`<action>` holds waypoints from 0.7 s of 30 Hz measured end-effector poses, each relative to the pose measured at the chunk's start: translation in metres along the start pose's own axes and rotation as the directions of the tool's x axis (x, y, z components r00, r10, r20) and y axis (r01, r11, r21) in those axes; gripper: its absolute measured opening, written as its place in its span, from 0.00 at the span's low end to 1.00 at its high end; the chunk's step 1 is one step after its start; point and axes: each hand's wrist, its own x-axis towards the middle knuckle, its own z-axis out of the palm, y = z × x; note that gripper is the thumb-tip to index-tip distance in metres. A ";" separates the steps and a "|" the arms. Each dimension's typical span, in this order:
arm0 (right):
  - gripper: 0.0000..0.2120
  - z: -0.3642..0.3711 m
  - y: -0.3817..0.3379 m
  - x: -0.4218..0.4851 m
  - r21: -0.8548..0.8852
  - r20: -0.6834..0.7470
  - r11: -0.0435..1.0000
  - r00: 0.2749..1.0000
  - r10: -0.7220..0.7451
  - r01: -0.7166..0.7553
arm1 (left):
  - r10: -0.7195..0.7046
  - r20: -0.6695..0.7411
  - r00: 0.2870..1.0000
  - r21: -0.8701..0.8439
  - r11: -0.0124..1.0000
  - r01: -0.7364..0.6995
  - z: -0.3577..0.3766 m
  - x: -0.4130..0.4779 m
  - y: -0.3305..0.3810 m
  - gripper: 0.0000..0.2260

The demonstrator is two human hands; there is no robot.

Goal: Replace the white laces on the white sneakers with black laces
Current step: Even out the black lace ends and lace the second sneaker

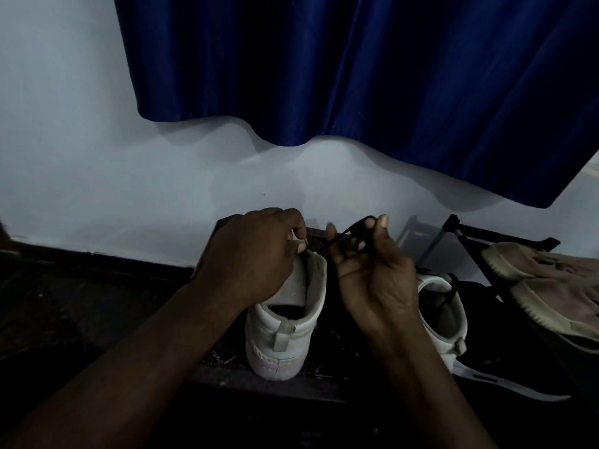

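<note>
The white sneaker [275, 361], heel toward the camera, is gripped at its upper by the curled left hand [252, 257]. A black lace [340, 236] is pinched in the right hand [372, 280], just beside the shoe's top edge.

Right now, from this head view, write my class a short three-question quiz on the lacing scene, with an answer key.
1. True or false: the right hand holds a black lace.
2. What hangs in the background? A) blue curtain B) red towel C) mirror
3. Fill in: the left hand grips the top of the nearer white ___.
Key: 1 true; 2 A; 3 sneaker.
</note>
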 end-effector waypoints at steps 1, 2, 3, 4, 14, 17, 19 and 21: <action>0.13 0.002 0.000 0.000 0.043 0.011 0.999 1.000 -0.012 0.012 | 0.003 0.000 1.000 0.003 1.000 -0.003 0.000 0.000 0.000 0.04; 0.15 0.003 0.002 -0.001 0.042 0.009 0.999 1.000 -0.019 0.018 | 0.008 -0.003 1.000 0.011 1.000 -0.008 0.000 0.000 0.000 0.04; 0.15 0.005 0.005 -0.001 -0.031 -0.011 0.999 0.999 -0.033 0.032 | 0.010 -0.008 1.000 0.008 1.000 -0.010 0.000 -0.001 0.000 0.04; 0.15 0.004 0.007 -0.001 -0.193 -0.039 0.979 0.996 -0.075 0.066 | 0.005 -0.008 1.000 -0.003 1.000 -0.005 0.000 -0.001 -0.001 0.05; 0.04 -0.018 0.016 0.003 -0.885 0.434 -0.308 0.857 -0.276 0.349 | 0.019 -0.008 1.000 0.013 1.000 -0.019 -0.001 -0.002 -0.001 0.06; 0.11 -0.021 0.010 0.006 -0.872 0.391 -0.401 0.891 -0.230 0.279 | 0.007 -0.009 1.000 0.024 1.000 -0.007 -0.002 -0.002 0.000 0.06; 0.17 -0.018 0.007 0.002 -0.903 0.275 -0.382 0.948 -0.161 0.197 | 0.001 -0.005 1.000 0.030 1.000 -0.001 -0.002 -0.001 0.000 0.06; 0.21 -0.017 0.010 0.001 -0.946 0.160 -0.302 0.980 -0.115 0.119 | 0.000 -0.002 1.000 0.036 0.999 0.000 -0.001 -0.001 0.000 0.06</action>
